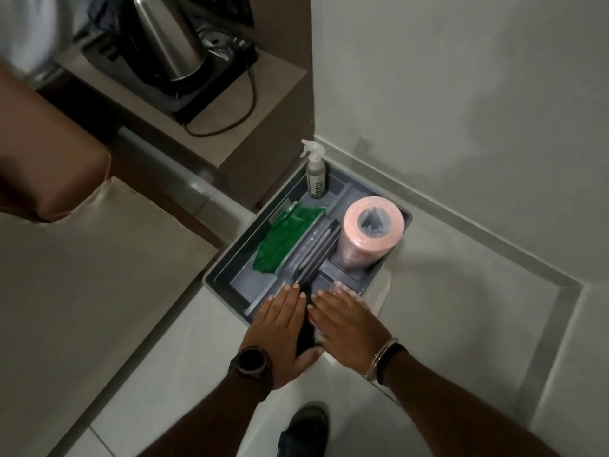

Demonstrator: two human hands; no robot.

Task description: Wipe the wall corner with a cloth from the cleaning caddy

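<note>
A steel electric kettle (168, 37) stands on its black base (211, 90) on the low shelf (260, 94) up to my left, its black cord (244, 107) looping across the shelf top. Nearer me, a brown leather seat (43, 153) shows a torn edge. My black shoe (304, 430) rests on the pale floor tiles (158, 374) below.

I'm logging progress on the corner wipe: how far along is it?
Barely begun. Done: the caddy sits on the floor in the wall corner. In hand: nothing; the left hand and right hand hover flat over its near end. Left: picking up the green cloth and wiping.
</note>
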